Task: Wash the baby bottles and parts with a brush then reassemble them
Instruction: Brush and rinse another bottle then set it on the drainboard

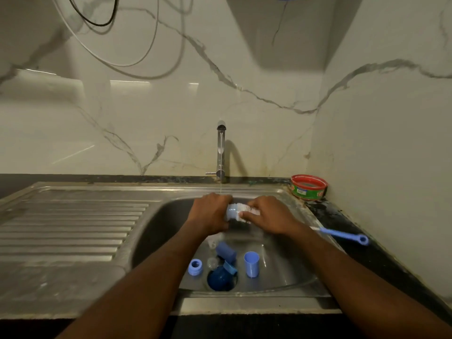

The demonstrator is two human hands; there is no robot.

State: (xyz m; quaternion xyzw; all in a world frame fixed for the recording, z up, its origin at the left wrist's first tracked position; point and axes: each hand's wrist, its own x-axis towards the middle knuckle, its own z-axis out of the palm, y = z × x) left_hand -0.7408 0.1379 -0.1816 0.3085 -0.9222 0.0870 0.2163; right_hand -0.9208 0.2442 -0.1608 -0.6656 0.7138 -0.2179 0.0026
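Tap (221, 152) running; thin stream falls onto both hands over the sink (288, 275). Left hand (211, 212) curls its fingers round a light blue bottle part (231, 212) directly below the tap. Right hand (267, 214) grips a white bristle brush (247, 210) pressed against that part. Loose blue cap (252, 263), ring (195, 266) and dark blue piece (220, 278) lie in the basin, nearer the viewer than the tap. Thin blue brush (342, 234) lies on the counter right of the tap.
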